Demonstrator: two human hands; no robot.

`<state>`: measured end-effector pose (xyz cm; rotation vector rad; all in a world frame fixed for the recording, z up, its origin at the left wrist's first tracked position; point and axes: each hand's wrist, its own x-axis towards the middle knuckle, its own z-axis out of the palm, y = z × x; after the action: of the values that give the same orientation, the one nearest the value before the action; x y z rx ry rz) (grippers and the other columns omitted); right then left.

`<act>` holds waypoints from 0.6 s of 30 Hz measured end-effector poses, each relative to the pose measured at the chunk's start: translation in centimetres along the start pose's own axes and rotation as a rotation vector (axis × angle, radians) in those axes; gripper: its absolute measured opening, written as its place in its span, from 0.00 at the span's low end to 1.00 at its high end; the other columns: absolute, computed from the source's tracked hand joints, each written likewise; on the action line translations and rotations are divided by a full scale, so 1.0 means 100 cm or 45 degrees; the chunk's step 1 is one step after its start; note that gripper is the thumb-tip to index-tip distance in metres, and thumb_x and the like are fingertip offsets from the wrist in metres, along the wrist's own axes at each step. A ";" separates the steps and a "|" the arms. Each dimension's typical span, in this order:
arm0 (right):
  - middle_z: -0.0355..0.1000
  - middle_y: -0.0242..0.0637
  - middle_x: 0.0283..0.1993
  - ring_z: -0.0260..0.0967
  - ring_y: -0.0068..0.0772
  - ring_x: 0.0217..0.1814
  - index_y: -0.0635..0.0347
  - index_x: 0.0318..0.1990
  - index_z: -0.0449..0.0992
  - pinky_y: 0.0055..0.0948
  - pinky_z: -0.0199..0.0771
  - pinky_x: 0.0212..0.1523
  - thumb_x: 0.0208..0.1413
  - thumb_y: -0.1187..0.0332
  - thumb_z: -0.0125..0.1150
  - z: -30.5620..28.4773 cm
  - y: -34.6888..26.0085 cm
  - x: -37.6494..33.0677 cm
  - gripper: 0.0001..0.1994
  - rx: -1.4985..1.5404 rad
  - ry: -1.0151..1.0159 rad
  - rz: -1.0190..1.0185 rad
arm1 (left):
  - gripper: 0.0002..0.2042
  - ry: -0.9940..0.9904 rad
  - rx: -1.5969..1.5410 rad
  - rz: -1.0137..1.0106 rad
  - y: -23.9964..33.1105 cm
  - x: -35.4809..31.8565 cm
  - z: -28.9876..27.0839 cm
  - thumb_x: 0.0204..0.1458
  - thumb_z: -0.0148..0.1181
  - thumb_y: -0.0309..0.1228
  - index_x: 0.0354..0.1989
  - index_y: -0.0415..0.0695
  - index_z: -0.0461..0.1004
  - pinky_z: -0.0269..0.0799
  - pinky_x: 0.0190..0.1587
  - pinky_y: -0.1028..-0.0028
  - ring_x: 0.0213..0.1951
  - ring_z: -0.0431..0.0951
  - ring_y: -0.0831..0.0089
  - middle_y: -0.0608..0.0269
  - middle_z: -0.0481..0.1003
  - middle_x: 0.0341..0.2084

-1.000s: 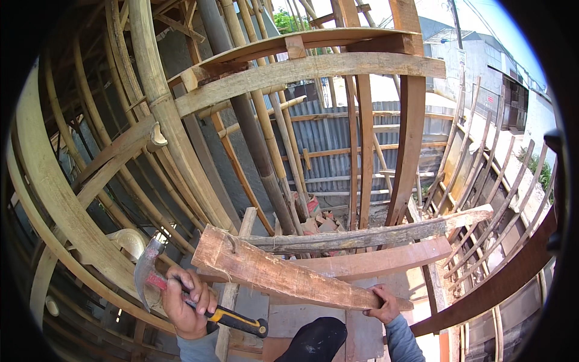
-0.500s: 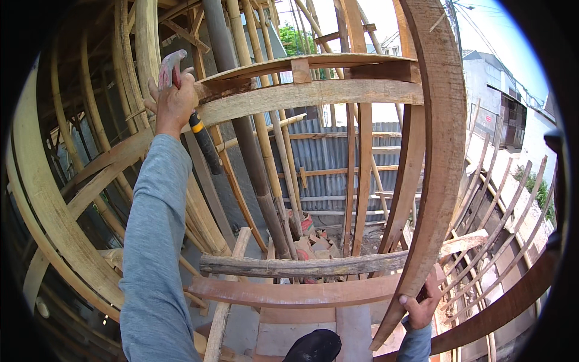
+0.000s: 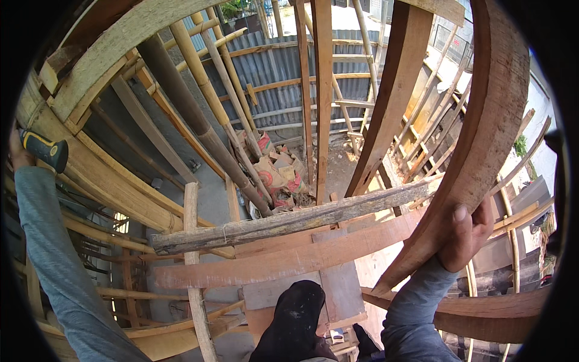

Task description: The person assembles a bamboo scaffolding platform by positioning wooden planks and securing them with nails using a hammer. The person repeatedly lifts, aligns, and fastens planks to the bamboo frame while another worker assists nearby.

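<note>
Beam (image 3: 485, 127): swung up since one second ago, from lying low between eight o'clock and four-thirty; now standing steeply, curving from one-thirty down to between four and five, with the top running out of view.
Hammer (image 3: 45, 152): carried outward since half a second ago, from ten o'clock to the rim at nine; now showing only the black-and-yellow butt of the handle (head lost past the dark edge).
Left hand (image 3: 22, 148): at nine o'clock, closed round the handle as far as shows; mostly cut off by the rim, so cannot tell how each finger lies.
Right hand (image 3: 469, 232): between three and four o'clock, clamped firmly on the lower part of the beam, with thumb over the near side and fingers round the outer edge.
Bar (image 3: 295, 220): grey and rough, just below centre, slanting from eight o'clock up to three, close to the beam; cannot tell whether touching.
Plank (image 3: 289, 259): reddish, bowed, below the bar at six o'clock.
Pole (image 3: 196, 283): pale, between seven and eight, crossing the bar near the left end.
Sheet (image 3: 271, 78): corrugated grey metal, at twelve o'clock.
Heap (image 3: 283, 175): crumpled, brown and red, just above the bar at twelve.
Cloth (image 3: 295, 323): dark, speckled, at six o'clock.
</note>
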<state>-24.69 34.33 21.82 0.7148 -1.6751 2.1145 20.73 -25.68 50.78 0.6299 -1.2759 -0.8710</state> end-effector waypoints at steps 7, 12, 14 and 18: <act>0.74 0.45 0.43 0.72 0.34 0.45 0.74 0.50 0.72 0.29 0.68 0.51 0.45 0.60 0.65 0.031 -0.112 0.081 0.29 -0.156 0.150 -0.091 | 0.26 -0.147 -0.169 -0.273 -0.013 -0.039 -0.010 0.63 0.46 0.44 0.60 0.34 0.64 0.71 0.57 0.60 0.52 0.76 0.57 0.50 0.72 0.54; 0.75 0.45 0.43 0.73 0.34 0.45 0.72 0.51 0.72 0.30 0.71 0.51 0.49 0.59 0.64 0.053 -0.224 0.155 0.27 -0.244 0.171 -0.210 | 0.26 0.227 -0.252 -0.197 -0.011 -0.080 0.022 0.64 0.44 0.43 0.61 0.32 0.63 0.70 0.58 0.61 0.56 0.72 0.58 0.49 0.68 0.58; 0.75 0.45 0.44 0.74 0.35 0.46 0.71 0.52 0.72 0.30 0.72 0.51 0.50 0.59 0.64 0.060 -0.267 0.183 0.26 -0.306 0.231 -0.240 | 0.26 0.339 -0.196 -0.234 -0.007 -0.091 0.034 0.63 0.44 0.42 0.61 0.32 0.63 0.70 0.57 0.61 0.55 0.72 0.59 0.49 0.68 0.57; 0.76 0.46 0.45 0.75 0.36 0.47 0.70 0.53 0.73 0.31 0.74 0.51 0.53 0.59 0.62 0.069 -0.328 0.233 0.25 -0.308 0.265 -0.313 | 0.25 0.374 -0.064 -0.251 0.009 -0.104 0.049 0.63 0.45 0.40 0.58 0.30 0.65 0.70 0.58 0.64 0.55 0.72 0.61 0.48 0.69 0.54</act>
<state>-24.07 34.66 62.64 0.5721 -1.6030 1.7187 15.49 -16.16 46.80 0.8215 -0.9360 -0.9304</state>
